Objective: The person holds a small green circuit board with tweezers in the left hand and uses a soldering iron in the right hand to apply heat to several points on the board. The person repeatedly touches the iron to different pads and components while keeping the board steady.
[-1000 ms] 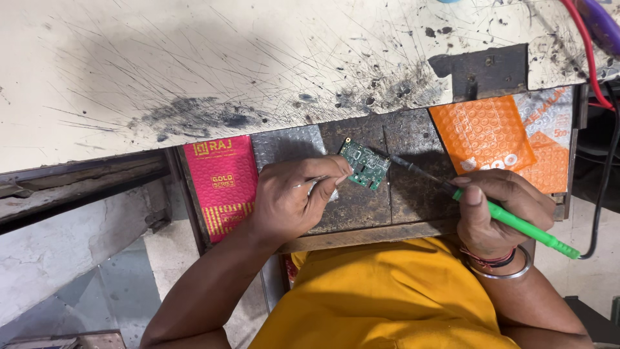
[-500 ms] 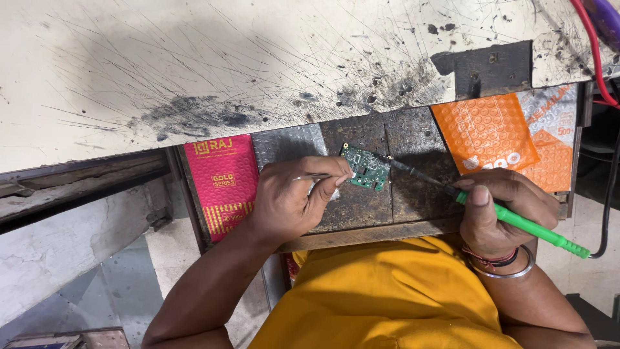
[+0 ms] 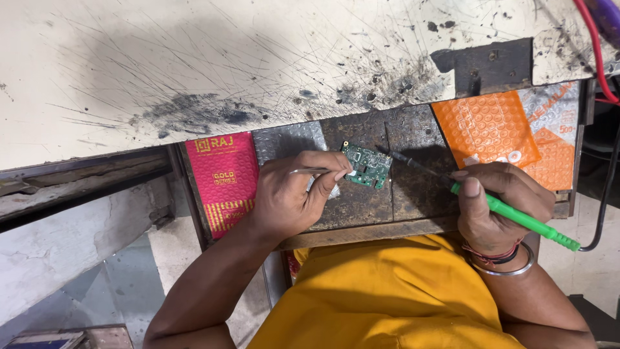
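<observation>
Your left hand [image 3: 290, 194] is pinching tweezers [image 3: 310, 171] beside the circuit board [image 3: 366, 165]; your right hand [image 3: 500, 203] is gripping the soldering iron [image 3: 452, 184], tip angling leftward onto it.

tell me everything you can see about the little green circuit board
The green circuit board is small and roughly rectangular, studded with tiny silvery and pale parts on its upper face. It lies flat, slightly skewed, on a dark worn metal work surface below the scratched white bench top. The left hand reaches to its left edge with thin metal tweezers. From the right, the dark tip of a green-handled soldering iron, held in the right hand, meets its upper right corner.
</observation>
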The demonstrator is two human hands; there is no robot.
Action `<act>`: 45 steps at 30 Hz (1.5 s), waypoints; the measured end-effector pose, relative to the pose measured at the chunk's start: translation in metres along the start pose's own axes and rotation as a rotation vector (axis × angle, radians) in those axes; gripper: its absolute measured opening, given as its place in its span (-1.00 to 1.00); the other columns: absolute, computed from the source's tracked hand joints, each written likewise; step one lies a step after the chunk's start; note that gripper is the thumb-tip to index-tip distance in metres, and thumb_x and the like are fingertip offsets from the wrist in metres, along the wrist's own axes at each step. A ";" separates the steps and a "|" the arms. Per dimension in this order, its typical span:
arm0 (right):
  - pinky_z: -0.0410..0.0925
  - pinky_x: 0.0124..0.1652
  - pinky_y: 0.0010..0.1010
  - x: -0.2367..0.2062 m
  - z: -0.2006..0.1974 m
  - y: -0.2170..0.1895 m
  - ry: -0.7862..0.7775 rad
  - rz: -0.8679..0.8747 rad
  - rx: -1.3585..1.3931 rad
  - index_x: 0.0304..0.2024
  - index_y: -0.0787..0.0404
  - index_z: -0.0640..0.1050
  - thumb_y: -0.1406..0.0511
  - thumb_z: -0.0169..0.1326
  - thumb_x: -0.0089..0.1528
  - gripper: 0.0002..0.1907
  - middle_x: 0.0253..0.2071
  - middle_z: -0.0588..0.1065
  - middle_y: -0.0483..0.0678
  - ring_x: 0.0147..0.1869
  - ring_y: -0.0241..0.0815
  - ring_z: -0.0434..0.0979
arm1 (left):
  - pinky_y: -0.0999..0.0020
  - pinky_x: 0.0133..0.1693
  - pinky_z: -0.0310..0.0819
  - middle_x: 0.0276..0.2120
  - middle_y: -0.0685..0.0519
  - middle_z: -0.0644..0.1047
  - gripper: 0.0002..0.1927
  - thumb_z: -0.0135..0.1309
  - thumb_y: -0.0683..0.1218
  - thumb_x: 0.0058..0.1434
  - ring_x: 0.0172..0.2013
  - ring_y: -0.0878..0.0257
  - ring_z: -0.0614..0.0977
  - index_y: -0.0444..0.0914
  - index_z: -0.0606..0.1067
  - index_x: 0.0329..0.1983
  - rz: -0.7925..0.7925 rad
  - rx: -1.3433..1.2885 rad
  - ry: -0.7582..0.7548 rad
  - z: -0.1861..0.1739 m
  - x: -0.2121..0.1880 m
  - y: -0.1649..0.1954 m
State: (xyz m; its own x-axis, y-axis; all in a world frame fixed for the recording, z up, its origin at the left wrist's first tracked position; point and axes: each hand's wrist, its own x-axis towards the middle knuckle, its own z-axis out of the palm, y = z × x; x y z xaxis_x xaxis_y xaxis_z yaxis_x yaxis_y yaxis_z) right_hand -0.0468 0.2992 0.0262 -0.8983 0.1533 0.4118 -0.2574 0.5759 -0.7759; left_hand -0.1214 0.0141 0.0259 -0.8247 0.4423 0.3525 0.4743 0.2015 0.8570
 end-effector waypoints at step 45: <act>0.50 -0.21 -0.49 0.006 0.004 -0.002 -0.045 -0.046 0.013 -0.21 0.42 0.58 0.29 0.21 0.45 -0.74 -0.33 0.59 0.12 -0.26 -0.11 0.66 | 0.41 -0.32 0.66 -0.15 0.03 0.65 -0.82 0.15 -0.29 0.38 -0.32 0.27 0.75 -0.25 0.40 -0.07 -0.032 0.013 -0.013 -0.001 -0.001 0.002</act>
State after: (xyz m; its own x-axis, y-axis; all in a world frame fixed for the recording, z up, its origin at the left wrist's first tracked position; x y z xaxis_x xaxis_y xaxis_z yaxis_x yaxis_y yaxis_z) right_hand -0.0530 0.2959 0.0284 -0.9004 0.0900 0.4257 -0.3036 0.5710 -0.7628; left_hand -0.1205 0.0130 0.0275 -0.8356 0.4465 0.3200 0.4517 0.2268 0.8629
